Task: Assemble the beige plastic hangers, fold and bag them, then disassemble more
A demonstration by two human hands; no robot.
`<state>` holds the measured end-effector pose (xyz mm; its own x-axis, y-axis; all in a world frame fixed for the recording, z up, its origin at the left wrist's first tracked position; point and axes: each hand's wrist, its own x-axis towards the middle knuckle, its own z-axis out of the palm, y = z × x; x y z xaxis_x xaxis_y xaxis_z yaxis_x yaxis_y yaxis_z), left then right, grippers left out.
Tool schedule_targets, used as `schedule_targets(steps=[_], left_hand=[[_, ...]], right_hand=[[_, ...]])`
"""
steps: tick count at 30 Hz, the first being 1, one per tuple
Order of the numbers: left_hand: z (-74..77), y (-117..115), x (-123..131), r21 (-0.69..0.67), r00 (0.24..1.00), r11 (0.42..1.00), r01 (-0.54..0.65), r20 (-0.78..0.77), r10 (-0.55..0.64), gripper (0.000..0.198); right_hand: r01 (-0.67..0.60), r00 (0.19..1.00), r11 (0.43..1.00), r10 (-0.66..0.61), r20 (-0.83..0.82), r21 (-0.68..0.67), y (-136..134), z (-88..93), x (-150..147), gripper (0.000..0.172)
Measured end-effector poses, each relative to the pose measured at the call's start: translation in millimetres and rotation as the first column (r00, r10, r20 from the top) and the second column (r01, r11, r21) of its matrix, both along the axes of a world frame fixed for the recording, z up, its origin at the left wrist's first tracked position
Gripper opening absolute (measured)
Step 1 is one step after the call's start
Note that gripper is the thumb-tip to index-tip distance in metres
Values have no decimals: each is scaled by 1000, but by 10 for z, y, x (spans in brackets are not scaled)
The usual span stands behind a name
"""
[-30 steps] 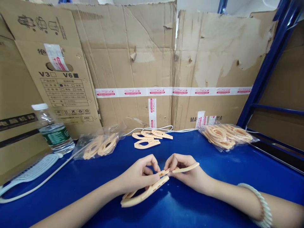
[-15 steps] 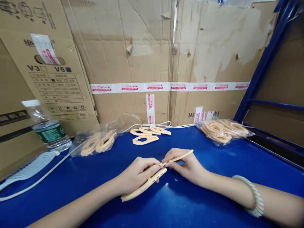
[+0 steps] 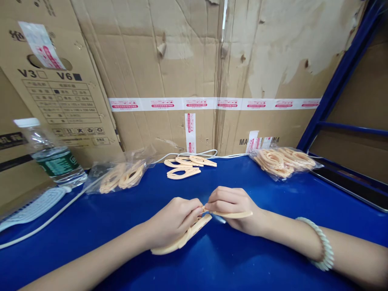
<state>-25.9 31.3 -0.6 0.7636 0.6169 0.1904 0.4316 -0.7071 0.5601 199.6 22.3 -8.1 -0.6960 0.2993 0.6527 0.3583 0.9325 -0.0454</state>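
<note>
Both my hands hold a beige plastic folding hanger low over the blue table. My left hand is closed, fingers and thumb pinching the hanger's slotted lower part, which slants down to the left. My right hand is closed on a thin curved arm of the same beige plastic, lying across its fingers. The fingertips of both hands nearly meet where the parts come together; the fingers hide that joint. Farther back lie several loose beige folding hangers.
Clear bags of beige hangers lie at the left and right. A water bottle, a pale hairbrush and a white cable are at left. Cardboard walls the back. A dark flat device lies at right.
My right hand has turned over, its knuckles now upward, and the curved arm has swung from pointing up-right to nearly level. My left hand keeps its hold. The view has tilted slightly down.
</note>
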Motion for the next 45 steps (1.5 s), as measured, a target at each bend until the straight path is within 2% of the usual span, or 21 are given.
schedule_targets(steps=[7, 12, 16, 19, 22, 24, 25, 26, 27, 28, 30, 31, 32, 33, 34, 36, 38, 45], left_hand=[[-18, 19, -3, 30, 1000, 999, 21, -19, -21, 32], [-14, 35, -6, 3, 1000, 1000, 29, 3, -29, 32], [16, 23, -5, -54, 999, 998, 29, 47, -26, 31], [28, 15, -6, -154, 994, 988, 17, 107, -1, 31], [-4, 42, -15, -321, 978, 947, -8, 197, 75, 36], [-45, 94, -22, -473, 956, 881, -2, 257, 140, 40], [-65, 131, -25, -549, 943, 835, 13, 286, 173, 41], [-82, 174, -29, -617, 925, 786, 33, 317, 210, 41], [-94, 219, -33, -673, 901, 738, 54, 351, 254, 38], [-101, 264, -38, -717, 871, 693, 75, 385, 304, 33], [-99, 341, -50, -780, 795, 615, 112, 442, 416, 20], [-92, 370, -57, -805, 753, 579, 131, 461, 470, 15], [-84, 390, -63, -826, 713, 544, 148, 471, 520, 13], [-76, 403, -67, -844, 678, 510, 166, 473, 563, 14], [-69, 409, -71, -859, 650, 477, 183, 470, 597, 17], [-61, 408, -75, -879, 606, 429, 210, 461, 648, 22], [-57, 397, -80, -889, 575, 398, 226, 451, 682, 26], [-5, 345, -110, -913, 526, 347, 215, 407, 747, 40]], right_hand=[[-22, 996, 998, 17, 86, 62, 0, 9, 20, 41], [-28, 997, 986, 16, 76, 164, 51, -45, 11, 33], [-11, 994, 962, -19, 109, 273, 62, -63, 7, 26], [-57, 986, 940, 1, 166, 337, 26, -24, -1, 26], [-49, 996, 975, 30, 90, 218, 19, 39, 2, 25], [22, 998, 999, -19, -64, 49, 63, 88, 34, 26], [80, 989, 995, -85, -122, -52, 101, 113, 65, 26], [141, 976, 974, -167, -142, -177, 145, 139, 105, 25], [201, 960, 924, -252, -124, -325, 193, 164, 154, 24], [246, 945, 839, -318, -71, -485, 239, 187, 208, 22], [277, 932, 601, -358, 58, -750, 317, 224, 322, 20], [274, 931, 488, -351, 102, -829, 344, 239, 376, 26], [273, 929, 399, -344, 133, -875, 362, 251, 423, 37], [281, 926, 341, -343, 159, -897, 374, 261, 463, 48], [302, 919, 305, -346, 190, -903, 381, 269, 493, 57], [373, 895, 275, -360, 265, -886, 386, 280, 525, 68], [449, 867, 288, -371, 334, -846, 390, 282, 527, 69], [655, 752, 436, -454, 478, -618, 402, 236, 490, 55]])
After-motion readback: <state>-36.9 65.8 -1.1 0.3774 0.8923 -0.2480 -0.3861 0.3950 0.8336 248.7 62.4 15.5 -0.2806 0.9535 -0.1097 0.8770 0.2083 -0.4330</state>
